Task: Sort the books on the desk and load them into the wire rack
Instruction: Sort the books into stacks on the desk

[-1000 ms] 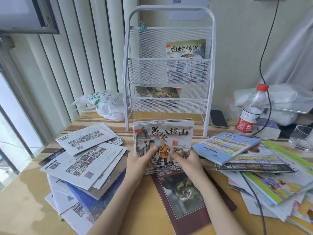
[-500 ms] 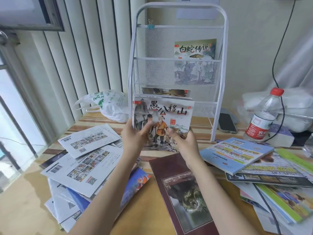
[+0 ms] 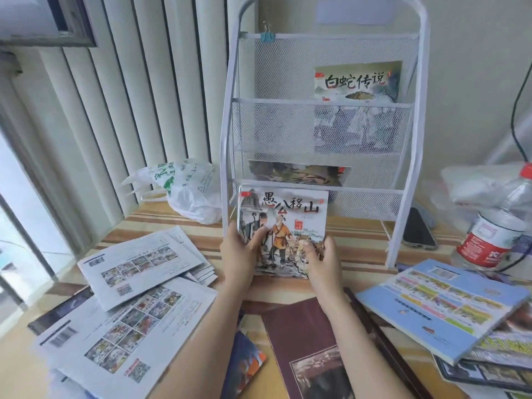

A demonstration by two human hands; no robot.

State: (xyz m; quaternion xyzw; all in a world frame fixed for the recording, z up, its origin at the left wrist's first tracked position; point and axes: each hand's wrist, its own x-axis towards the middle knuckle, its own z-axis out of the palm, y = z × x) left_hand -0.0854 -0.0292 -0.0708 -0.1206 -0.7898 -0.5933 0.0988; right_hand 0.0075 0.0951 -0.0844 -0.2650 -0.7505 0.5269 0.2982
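Note:
A small stack of picture books [image 3: 290, 217], its front cover showing an old man in orange, is held upright in front of the lowest pocket of the white wire rack [image 3: 227, 133]. My left hand [image 3: 239, 249] grips the stack's lower left edge, thumb on the cover. My right hand [image 3: 324, 259] grips its lower right edge. One book [image 3: 357, 82] stands in the rack's upper pocket at the right. Another book [image 3: 299, 171] lies sideways in the middle pocket.
White-backed books [image 3: 138, 260] lie piled at the left, a maroon book [image 3: 311, 347] lies in front of me, a light blue book [image 3: 443, 303] tops a pile at the right. A plastic bag [image 3: 187, 191], a phone [image 3: 419, 233] and a water bottle [image 3: 495, 231] flank the rack.
Both hands have lifted the stack off the desk and carried it forward, up to the rack's lowest pocket. The view has moved closer to the rack.

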